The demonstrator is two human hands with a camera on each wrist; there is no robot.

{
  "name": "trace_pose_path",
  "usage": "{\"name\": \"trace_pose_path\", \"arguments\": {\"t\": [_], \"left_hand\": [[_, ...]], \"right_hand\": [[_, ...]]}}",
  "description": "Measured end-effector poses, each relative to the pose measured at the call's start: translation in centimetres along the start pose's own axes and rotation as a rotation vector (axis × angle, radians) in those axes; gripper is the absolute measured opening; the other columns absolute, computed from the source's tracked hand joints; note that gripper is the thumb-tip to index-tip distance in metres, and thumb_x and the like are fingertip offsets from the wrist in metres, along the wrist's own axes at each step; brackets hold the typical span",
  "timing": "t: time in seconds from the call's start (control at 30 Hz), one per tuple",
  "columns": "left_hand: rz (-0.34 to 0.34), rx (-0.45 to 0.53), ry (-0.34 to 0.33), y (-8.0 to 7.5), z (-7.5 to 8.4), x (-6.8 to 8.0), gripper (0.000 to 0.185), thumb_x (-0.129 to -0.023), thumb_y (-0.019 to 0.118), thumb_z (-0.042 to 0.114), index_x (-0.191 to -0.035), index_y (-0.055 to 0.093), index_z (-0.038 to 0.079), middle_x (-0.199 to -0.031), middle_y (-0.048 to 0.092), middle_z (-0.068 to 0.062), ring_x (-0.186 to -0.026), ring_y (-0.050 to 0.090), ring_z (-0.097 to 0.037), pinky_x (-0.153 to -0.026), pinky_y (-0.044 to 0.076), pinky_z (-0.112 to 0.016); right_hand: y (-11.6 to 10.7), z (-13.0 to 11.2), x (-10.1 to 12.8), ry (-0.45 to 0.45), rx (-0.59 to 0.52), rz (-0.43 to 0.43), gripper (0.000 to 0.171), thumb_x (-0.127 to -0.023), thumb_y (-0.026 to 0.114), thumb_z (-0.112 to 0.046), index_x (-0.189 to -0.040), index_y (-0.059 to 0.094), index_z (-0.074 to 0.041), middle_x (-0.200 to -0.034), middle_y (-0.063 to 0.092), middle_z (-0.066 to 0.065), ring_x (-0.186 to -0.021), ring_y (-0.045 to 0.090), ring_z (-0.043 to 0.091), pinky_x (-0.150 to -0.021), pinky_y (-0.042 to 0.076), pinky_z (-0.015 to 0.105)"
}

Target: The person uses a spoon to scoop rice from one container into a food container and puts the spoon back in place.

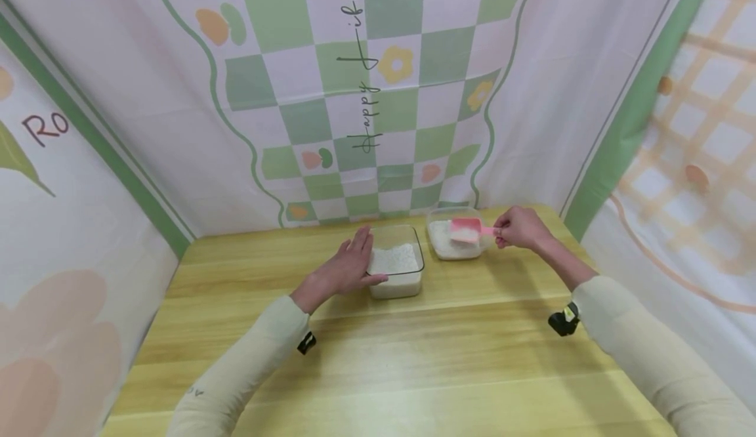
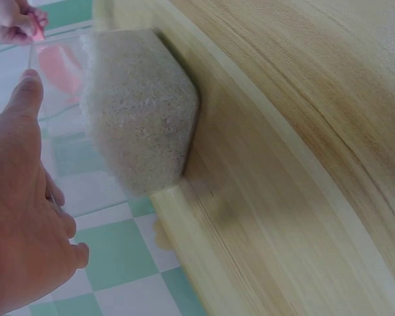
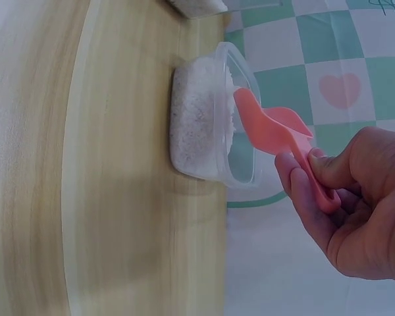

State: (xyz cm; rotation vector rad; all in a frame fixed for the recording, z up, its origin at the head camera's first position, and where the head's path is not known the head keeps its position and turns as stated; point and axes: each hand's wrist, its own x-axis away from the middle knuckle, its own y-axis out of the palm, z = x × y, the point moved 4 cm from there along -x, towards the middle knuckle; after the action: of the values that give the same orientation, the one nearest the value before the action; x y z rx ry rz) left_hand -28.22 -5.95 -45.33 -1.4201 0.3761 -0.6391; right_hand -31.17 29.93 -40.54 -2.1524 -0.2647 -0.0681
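While the person leans over the wooden table (image 1: 248,332), the left hand (image 1: 348,268) sits just left of centre in the head view, fingers straight and flat against the left wall of a clear square container (image 1: 397,270) half filled with white rice (image 1: 394,258). In the left wrist view the same hand (image 2: 23,217) fills the lower left, its fingers extended beside the packed rice (image 2: 138,108) seen through the container's side.

Just to the right, near the back edge of the table, stands a second clear container (image 1: 455,239), rounder at the corners and also holding rice. Above its opening hangs a pink scoop (image 1: 466,229) carrying some rice. Further right, the right hand (image 1: 520,228) pinches the scoop's handle between thumb and curled fingers. In the right wrist view the scoop (image 3: 276,131) tilts across the container's rim (image 3: 240,72), with the hand (image 3: 355,204) in the lower right.
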Motion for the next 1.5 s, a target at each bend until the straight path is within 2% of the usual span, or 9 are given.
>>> {"name": "trace_pose_path", "arguments": {"t": [0.4,0.67,0.87,0.97,1.07,1.17,1.3,1.5], "left_hand": [[0.015,-0.002,0.002,0.3,-0.1,0.0,0.102,-0.097,0.039,0.068,-0.157,0.006,-0.007,-0.166,0.000,-0.025,-0.156,0.000,-0.031,-0.124,0.020,-0.050],[0.018,-0.006,0.008,0.4,-0.1,0.0,0.102,-0.097,0.038,0.069,-0.157,0.006,-0.007,-0.166,0.000,-0.025,-0.156,0.000,-0.030,-0.124,0.020,-0.050],[0.004,-0.008,-0.002,0.5,-0.1,0.0,0.102,-0.097,0.037,0.070,-0.158,0.004,-0.006,-0.167,-0.005,-0.022,-0.156,-0.002,-0.029,-0.125,0.019,-0.049],[0.000,-0.006,-0.006,0.5,-0.1,0.0,0.102,-0.097,0.037,0.070,-0.158,0.003,-0.005,-0.167,-0.007,-0.021,-0.156,-0.003,-0.029,-0.125,0.018,-0.049],[0.000,-0.004,-0.008,0.6,-0.1,0.0,0.103,-0.097,0.037,0.070,-0.158,0.003,-0.005,-0.167,-0.005,-0.022,-0.156,-0.002,-0.029,-0.125,0.018,-0.049],[0.001,-0.005,-0.006,0.5,-0.1,0.0,0.102,-0.097,0.037,0.070,-0.158,0.004,-0.006,-0.167,-0.003,-0.023,-0.156,-0.002,-0.029,-0.125,0.019,-0.049],[0.007,-0.016,0.002,0.3,-0.1,-0.1,0.102,-0.097,0.037,0.069,-0.157,0.005,-0.007,-0.167,-0.002,-0.024,-0.156,0.000,-0.030,-0.124,0.020,-0.049],[0.015,-0.018,0.007,0.0,0.0,-0.1,0.101,-0.098,0.038,0.068,-0.157,0.007,-0.008,-0.166,0.001,-0.025,-0.156,0.001,-0.031,-0.124,0.022,-0.050]], "right_hand": [[-0.6,0.0,0.5,-0.008,0.133,0.038,0.021,-0.091,0.064,-0.005,-0.102,0.071,0.011,-0.073,0.073,0.008,-0.063,0.066,0.015,-0.061,0.050,0.027],[-0.7,0.0,0.4,-0.014,0.196,0.057,0.021,-0.087,0.065,-0.005,-0.102,0.073,0.008,-0.074,0.074,0.006,-0.066,0.065,0.018,-0.059,0.050,0.027],[-0.8,-0.3,0.5,-0.079,0.299,0.117,0.020,-0.080,0.064,0.001,-0.096,0.075,0.007,-0.077,0.074,0.012,-0.065,0.063,0.022,-0.061,0.053,0.036],[-0.8,-0.6,0.7,-0.123,0.382,0.162,0.018,-0.079,0.064,0.002,-0.092,0.076,0.004,-0.082,0.074,0.016,-0.067,0.063,0.024,-0.063,0.054,0.041],[-0.7,-0.9,1.0,-0.147,0.444,0.200,0.013,-0.081,0.065,0.000,-0.089,0.076,0.001,-0.083,0.073,0.016,-0.068,0.062,0.025,-0.061,0.053,0.042],[-0.9,-1.2,1.2,-0.172,0.442,0.231,0.011,-0.084,0.066,0.000,-0.090,0.075,0.001,-0.083,0.073,0.016,-0.067,0.062,0.025,-0.059,0.052,0.041],[-1.4,-2.1,1.6,-0.229,0.388,0.261,0.014,-0.085,0.065,0.002,-0.095,0.074,0.005,-0.083,0.073,0.018,-0.067,0.062,0.025,-0.060,0.052,0.040],[-1.7,-4.1,2.0,-0.275,0.294,0.215,0.016,-0.085,0.064,0.004,-0.097,0.074,0.002,-0.076,0.073,0.009,-0.060,0.056,0.017,-0.052,0.044,0.028]]}}
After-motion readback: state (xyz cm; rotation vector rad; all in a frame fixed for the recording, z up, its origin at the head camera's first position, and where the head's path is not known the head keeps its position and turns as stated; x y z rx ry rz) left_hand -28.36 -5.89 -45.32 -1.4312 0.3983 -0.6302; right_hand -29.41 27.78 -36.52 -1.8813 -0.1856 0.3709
